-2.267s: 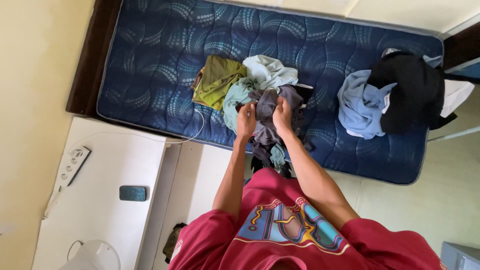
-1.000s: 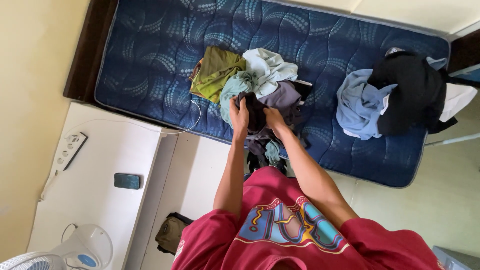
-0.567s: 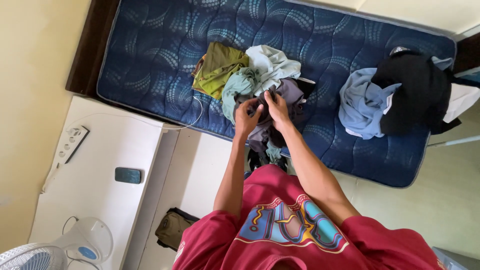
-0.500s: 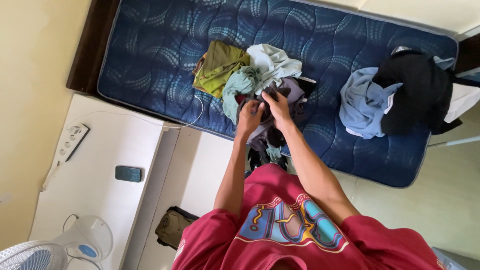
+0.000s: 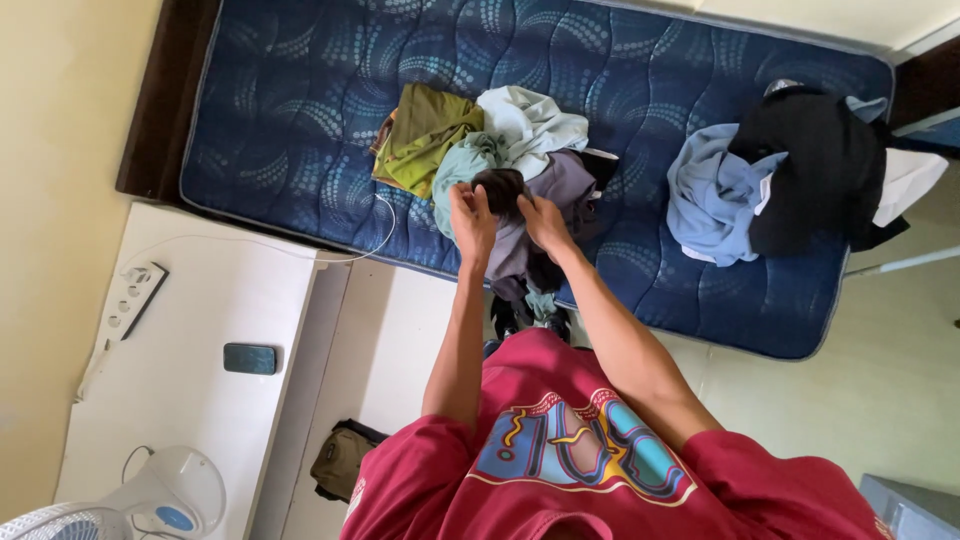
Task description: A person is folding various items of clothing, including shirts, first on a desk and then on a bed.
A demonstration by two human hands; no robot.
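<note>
Left hand [image 5: 470,215] and right hand [image 5: 541,216] both clenched on dark bunched cloth garment [image 5: 499,188], atop mixed clothes pile [image 5: 520,140] on blue quilted mattress [image 5: 300,100].

Mattress [image 5: 300,110]: navy w/ pale dotted swirls. Clothes pile: olive shirt [image 5: 420,135], mint top [image 5: 530,120], grey-purple garment [image 5: 560,185], dark brown bundle [image 5: 500,188]. Upper right: light-blue shirt [image 5: 710,195], black garment [image 5: 810,165]. Maroon tee [image 5: 580,450] w/ multicolour print.
</note>
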